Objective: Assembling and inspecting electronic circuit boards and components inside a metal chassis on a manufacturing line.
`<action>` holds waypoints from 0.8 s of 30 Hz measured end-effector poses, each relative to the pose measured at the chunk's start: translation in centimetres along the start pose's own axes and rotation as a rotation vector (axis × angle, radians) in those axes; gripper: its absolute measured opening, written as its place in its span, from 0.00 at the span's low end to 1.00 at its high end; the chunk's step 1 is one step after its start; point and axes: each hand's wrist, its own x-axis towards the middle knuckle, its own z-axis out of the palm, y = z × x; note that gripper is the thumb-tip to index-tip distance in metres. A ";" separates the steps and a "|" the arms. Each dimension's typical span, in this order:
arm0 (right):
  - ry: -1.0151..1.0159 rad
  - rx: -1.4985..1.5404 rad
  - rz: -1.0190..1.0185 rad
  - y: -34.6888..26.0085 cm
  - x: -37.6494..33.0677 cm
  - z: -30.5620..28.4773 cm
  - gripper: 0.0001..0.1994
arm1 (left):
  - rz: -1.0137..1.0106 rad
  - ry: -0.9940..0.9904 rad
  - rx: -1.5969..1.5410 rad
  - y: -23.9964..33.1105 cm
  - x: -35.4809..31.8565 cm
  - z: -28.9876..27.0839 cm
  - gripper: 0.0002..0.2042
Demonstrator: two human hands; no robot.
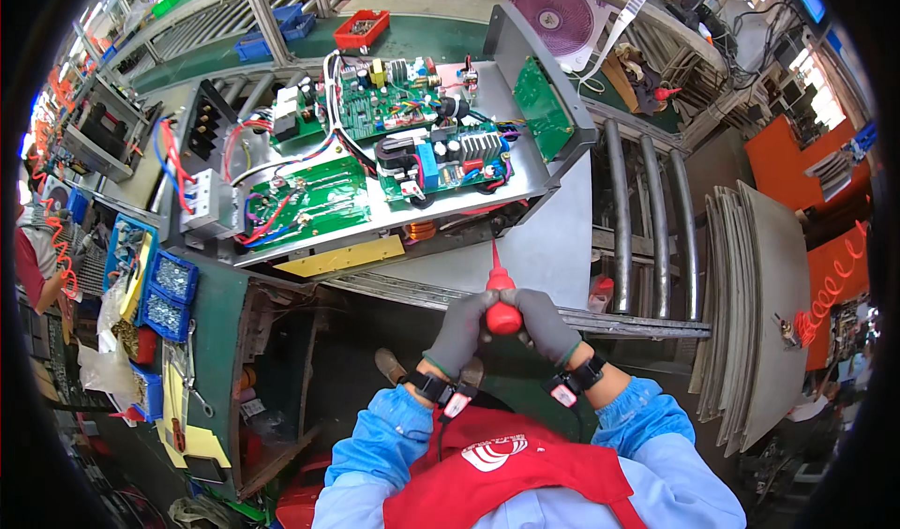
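Your two hands meet on a red, soft-looking plastic bottle with a rounded body and a long tapered nozzle [502, 315]. It sits right between your fingers, so neither hand is nearer to it; its long axis runs from 6 to 12 o'clock, the nozzle aimed at 12 with the slightest lean toward 11. Your grey-gloved left hand [459, 330] is closed against its 9 o'clock side, and your grey-gloved right hand [546, 326] against its 3 o'clock side. Both look to be gripping it, though the fingertips on the underside are hidden.

The open metal chassis with a dark grey upright end panel [514, 39] spreads from 10 to 12 o'clock. The nozzle's tip stops near its front edge, with no contact to be seen. Your left hand is nearer the chassis's main span.

Inside it, a flat, glossy green circuit board [333, 196] lies toward 10 o'clock, while a finned silver heat sink [480, 146] stands nearer 12. Smooth, shiny steel rollers [661, 234] lie toward 2 o'clock. At 9 o'clock sit blue plastic bins of small metallic parts [169, 294]; at 3, a stack of thin, pale grey-brown sheets [764, 285] leans.
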 end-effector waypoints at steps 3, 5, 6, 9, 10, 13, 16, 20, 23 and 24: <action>0.039 -0.018 0.010 0.0 3.4 -0.6 0.21 | 0.013 0.022 -0.093 -1.5 3.8 -0.7 0.17; 0.048 0.000 -0.015 0.3 4.8 -0.7 0.21 | 0.011 0.033 -0.141 -1.8 5.3 -0.9 0.16; 0.054 0.022 -0.054 0.5 5.4 -0.7 0.20 | 0.021 0.026 -0.152 -1.8 5.9 -1.1 0.16; 0.116 0.091 -0.236 2.6 7.9 -0.7 0.18 | 0.082 0.024 -0.211 -2.7 7.4 -0.7 0.15; 0.114 0.090 -0.231 2.2 7.8 -0.6 0.18 | 0.136 0.039 -0.255 -2.7 7.7 -0.7 0.15; 0.117 -0.008 -0.128 0.9 7.1 -0.8 0.19 | 0.069 0.043 -0.164 -2.3 7.7 -1.1 0.15; 0.082 0.165 -0.067 0.8 6.9 -0.8 0.18 | 0.039 0.066 -0.222 -1.7 7.1 -0.5 0.15; 0.031 0.131 0.041 1.1 6.8 -0.9 0.17 | -0.079 0.132 -0.164 -1.9 6.6 -0.7 0.16; 0.070 0.052 -0.097 0.2 7.2 0.0 0.18 | 0.045 0.143 -0.198 -1.5 6.8 -0.7 0.15; 0.090 0.049 -0.201 -0.2 7.5 0.3 0.18 | 0.070 0.155 -0.177 -1.0 7.3 -0.9 0.15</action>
